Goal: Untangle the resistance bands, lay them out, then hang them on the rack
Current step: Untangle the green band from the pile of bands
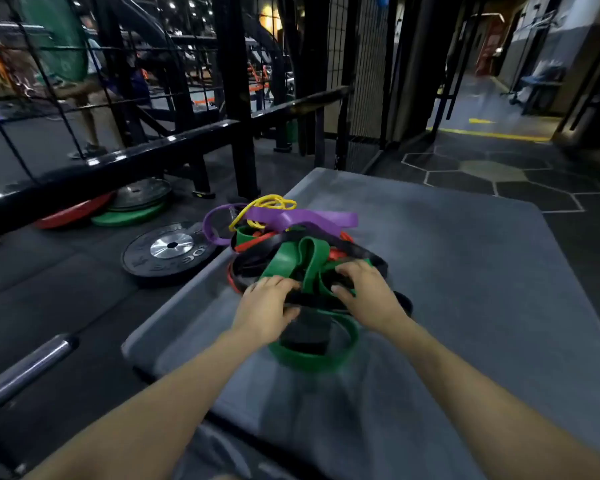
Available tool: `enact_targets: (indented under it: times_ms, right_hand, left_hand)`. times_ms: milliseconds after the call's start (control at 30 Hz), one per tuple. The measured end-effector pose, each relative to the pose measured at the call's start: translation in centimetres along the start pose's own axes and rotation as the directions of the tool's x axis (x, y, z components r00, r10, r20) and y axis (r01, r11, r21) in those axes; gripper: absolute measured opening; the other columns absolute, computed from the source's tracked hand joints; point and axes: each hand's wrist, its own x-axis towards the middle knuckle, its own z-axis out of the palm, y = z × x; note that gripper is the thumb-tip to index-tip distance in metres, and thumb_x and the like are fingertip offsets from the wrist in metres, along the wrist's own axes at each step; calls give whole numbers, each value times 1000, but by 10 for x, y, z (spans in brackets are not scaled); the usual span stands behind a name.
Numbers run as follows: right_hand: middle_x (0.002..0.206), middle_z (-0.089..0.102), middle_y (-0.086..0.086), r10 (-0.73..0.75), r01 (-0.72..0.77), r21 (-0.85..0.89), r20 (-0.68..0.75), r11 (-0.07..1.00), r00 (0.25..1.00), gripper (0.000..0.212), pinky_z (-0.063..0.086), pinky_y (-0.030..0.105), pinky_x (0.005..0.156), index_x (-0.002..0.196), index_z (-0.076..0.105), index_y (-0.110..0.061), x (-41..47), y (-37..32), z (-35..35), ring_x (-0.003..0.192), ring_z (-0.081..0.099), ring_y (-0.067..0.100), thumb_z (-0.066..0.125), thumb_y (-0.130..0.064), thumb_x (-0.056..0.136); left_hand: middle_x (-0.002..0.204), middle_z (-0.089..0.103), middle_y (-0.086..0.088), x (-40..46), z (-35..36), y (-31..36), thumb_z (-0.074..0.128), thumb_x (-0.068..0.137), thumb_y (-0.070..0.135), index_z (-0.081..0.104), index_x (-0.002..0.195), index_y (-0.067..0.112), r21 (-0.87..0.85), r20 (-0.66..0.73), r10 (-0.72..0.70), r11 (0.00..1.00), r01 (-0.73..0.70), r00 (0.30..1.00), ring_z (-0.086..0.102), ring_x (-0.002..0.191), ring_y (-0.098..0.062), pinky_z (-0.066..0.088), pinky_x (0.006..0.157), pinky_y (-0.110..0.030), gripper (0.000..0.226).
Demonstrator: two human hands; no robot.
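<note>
Tangled resistance bands (pixel 291 244) piled on the grey mat (pixel 465 271), left hand (pixel 267 306) and right hand (pixel 368 292) both curled onto a black band (pixel 312 299) at the pile's near edge; soft, stretchy, grippy rubber, best freed one loose outer loop at a time.

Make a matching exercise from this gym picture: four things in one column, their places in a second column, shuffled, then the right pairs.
Things:
1. yellow band
2. purple band
3. black weight plate
4. left hand

Places:
A. flat on the floor, left of the gray mat
B. on the near side of the pile, on a black band
C. thin loops at the far end of the pile
D. wide strip across the far part of the pile

Pairs: 1-C, 2-D, 3-A, 4-B
</note>
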Motion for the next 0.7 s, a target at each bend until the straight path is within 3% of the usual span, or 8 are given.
enact_targets:
  times_ms: [133, 267, 433, 533, 600, 700]
  right_hand:
    - [125, 53, 11, 27, -27, -26, 26, 999, 999, 40, 35, 33, 101, 127, 53, -10, -10, 1, -3, 119, 46, 28, 58, -26, 91]
    - [125, 53, 11, -10, 10, -3, 13, 1000, 1000, 40, 33, 30, 100, 126, 54, -10, -10, -4, -10, 119, 46, 27, 59, -27, 90]
    - [134, 44, 6, -32, 42, 54, -185, 998, 982, 54, 27, 26, 103, 138, 43, -16, -4, -8, -30, 124, 36, 25, 61, -19, 88]
    - [123, 49, 5, 17, 6, 81, -275, 997, 961, 40, 37, 29, 93, 125, 54, -13, 4, -6, -38, 116, 44, 23, 62, -20, 87]
    - [113, 54, 6, 42, -22, 86, -246, 996, 968, 29, 45, 36, 88, 112, 59, -10, 11, -7, -36, 107, 52, 24, 64, -21, 86]
    - [111, 56, 9, 43, -36, 55, -117, 998, 992, 29, 45, 38, 89, 108, 59, -7, 24, -10, -21, 105, 54, 26, 65, -26, 86]
  left_hand:
    - [102, 61, -2, 1, 1, 1, 63, 85, 30, 65, 107, 20, -59, -28, -20, 998, 18, 999, 53, 104, -24, 40, 91, -33, 24]
    - [86, 63, -1, 14, -17, 9, 67, 84, 20, 71, 88, 12, -387, -124, -39, 922, -12, 992, 57, 88, -18, 43, 84, -32, 10]
    - [71, 57, 11, 39, -64, 30, 61, 87, 9, 66, 88, 7, -732, -213, -170, 680, -42, 962, 51, 61, 11, 38, 66, -6, 5]
    - [72, 60, 8, 62, -84, 26, 59, 89, 9, 64, 77, 16, -877, -220, -299, 478, -54, 929, 54, 67, 0, 44, 72, -16, 14]
    - [67, 63, 8, 78, -93, 18, 60, 89, 12, 63, 75, 21, -937, -168, -400, 349, -20, 901, 57, 60, -1, 47, 64, -18, 17]
    - [71, 63, 1, 98, -88, -4, 63, 87, 17, 63, 73, 20, -951, -101, -543, 298, 79, 834, 60, 65, -12, 50, 58, -24, 14]
